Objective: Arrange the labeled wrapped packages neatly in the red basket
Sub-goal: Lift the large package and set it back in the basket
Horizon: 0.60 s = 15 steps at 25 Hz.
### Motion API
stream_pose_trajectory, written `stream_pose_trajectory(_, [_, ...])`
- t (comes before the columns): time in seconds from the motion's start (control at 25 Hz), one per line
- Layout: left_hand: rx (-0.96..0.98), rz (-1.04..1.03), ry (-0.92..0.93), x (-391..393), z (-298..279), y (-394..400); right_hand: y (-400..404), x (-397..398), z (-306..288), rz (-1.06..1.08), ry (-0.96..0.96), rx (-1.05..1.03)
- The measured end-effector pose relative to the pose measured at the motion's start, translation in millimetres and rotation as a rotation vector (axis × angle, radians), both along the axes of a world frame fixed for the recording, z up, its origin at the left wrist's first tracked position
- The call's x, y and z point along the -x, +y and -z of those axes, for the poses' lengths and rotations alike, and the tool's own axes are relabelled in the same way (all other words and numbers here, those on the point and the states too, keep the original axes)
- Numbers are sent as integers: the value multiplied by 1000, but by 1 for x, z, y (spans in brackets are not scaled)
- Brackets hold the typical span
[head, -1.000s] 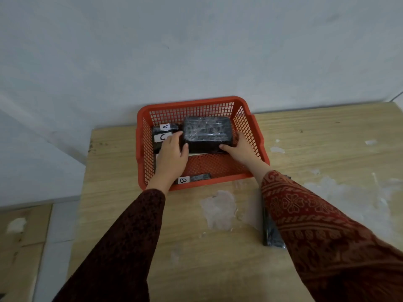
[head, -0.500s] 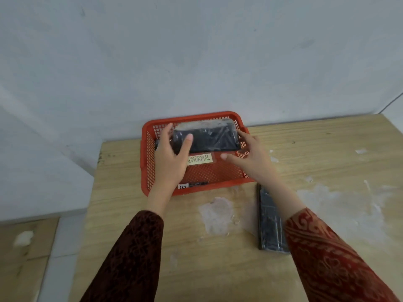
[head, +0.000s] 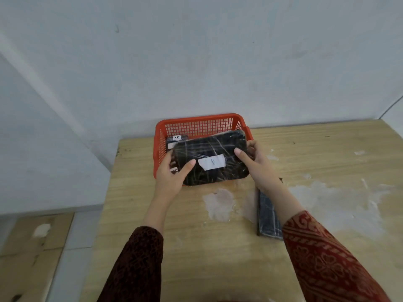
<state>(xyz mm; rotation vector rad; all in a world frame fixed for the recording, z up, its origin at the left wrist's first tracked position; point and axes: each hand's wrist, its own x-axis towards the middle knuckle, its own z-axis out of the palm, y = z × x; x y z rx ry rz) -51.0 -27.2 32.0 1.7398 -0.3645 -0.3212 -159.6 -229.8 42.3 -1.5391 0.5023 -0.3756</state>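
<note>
A red mesh basket stands at the table's far edge against the wall. Above its front half I hold a dark, film-wrapped package, tilted toward me, with a white label marked "A" on its face. My left hand grips its left end, thumb on top. My right hand grips its right end. Behind it, in the basket's back left, lies another dark package with an "A" label, mostly hidden. The held package hides the basket's floor.
A flat dark wrapped package lies on the wooden table to the right of the basket's front, partly under my right forearm. White patches mark the tabletop. The table's left edge drops to a tiled floor.
The package has come up out of the basket and turned so that its "A" label faces me. Both hands stayed on its ends. The camera has tipped upward.
</note>
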Motion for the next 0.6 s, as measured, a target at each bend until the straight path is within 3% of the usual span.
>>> stream_pose_trajectory(0.12, [55,32,170,13,8,1,1,7,9,43,52,-177])
stream_pose_trajectory(0.2, [120,78,221,5,-2,0,-2,13,8,0,94,-163])
stream_pose_trajectory(0.44, [-102,430,42,-19,-52,0,-2,17,-23,-318,201,207])
stream_pose_trajectory(0.6, [45,222,110,-6,-48,-4,12,19,-22,-290,137,207])
